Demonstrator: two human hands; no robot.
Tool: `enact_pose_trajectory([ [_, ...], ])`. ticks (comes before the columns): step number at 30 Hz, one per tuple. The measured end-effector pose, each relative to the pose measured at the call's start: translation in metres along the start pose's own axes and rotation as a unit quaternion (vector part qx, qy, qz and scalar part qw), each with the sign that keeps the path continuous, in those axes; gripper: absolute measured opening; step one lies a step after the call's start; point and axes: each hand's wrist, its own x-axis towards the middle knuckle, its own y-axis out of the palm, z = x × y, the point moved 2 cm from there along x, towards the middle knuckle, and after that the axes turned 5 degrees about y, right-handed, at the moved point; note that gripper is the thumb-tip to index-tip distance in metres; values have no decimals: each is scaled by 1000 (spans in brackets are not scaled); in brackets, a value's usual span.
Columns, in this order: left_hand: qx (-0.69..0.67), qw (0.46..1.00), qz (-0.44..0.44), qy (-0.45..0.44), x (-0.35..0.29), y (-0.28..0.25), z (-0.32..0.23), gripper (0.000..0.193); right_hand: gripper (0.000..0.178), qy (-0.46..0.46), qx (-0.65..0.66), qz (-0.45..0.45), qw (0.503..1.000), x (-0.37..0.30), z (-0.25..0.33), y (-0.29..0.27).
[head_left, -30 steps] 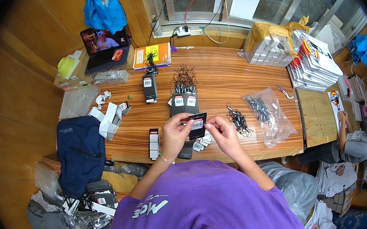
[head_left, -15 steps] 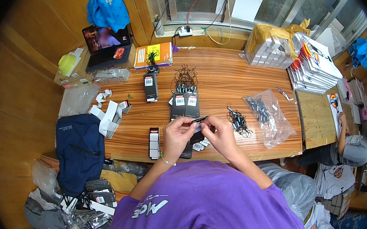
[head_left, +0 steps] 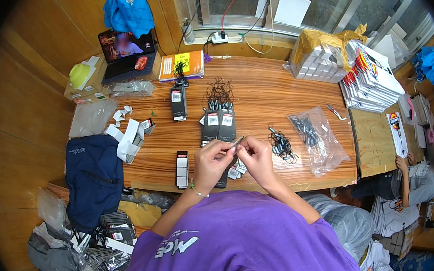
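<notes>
Close to the table's near edge, my left hand (head_left: 214,159) and my right hand (head_left: 256,157) meet with fingers pinched. Between them is a thin dark hang tag (head_left: 237,142), seen nearly edge-on; my fingers cover most of it. Just beyond them lie two stacks of black hang tags (head_left: 218,127) with white labels, their black strings (head_left: 219,90) bunched at the far end. More tags (head_left: 236,171) lie partly under my hands. A strip of white stickers on a dark pack (head_left: 181,170) rests to the left, and loose black strings (head_left: 281,144) to the right.
A clear plastic bag of strings (head_left: 320,140) and small snips (head_left: 336,112) lie at the right. Another tag stack (head_left: 178,103) stands farther back. A laptop (head_left: 126,52) plays at the far left. White bundles (head_left: 372,77) fill the right corner; another person (head_left: 418,183) handles a printed sheet there.
The tag has turned from showing its labelled face to nearly edge-on, and my hands have drawn slightly closer together. At the right, the other person has leaned back and shifted their hands along the sheet.
</notes>
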Motion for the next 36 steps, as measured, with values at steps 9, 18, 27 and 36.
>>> enact_pose_trajectory([
  [9,-19,997,40,-64,12,-7,-3,8,14,-15,116,27,993,16,-23,-1],
  [18,-24,988,96,-114,9,-13,10,11,10,179,260,197,928,17,-29,-12],
  [27,194,967,138,88,10,-17,1,12,10,210,282,254,901,20,-38,-9],
  [36,101,967,233,4,-2,-13,30,15,10,161,612,98,769,34,-26,-19],
])
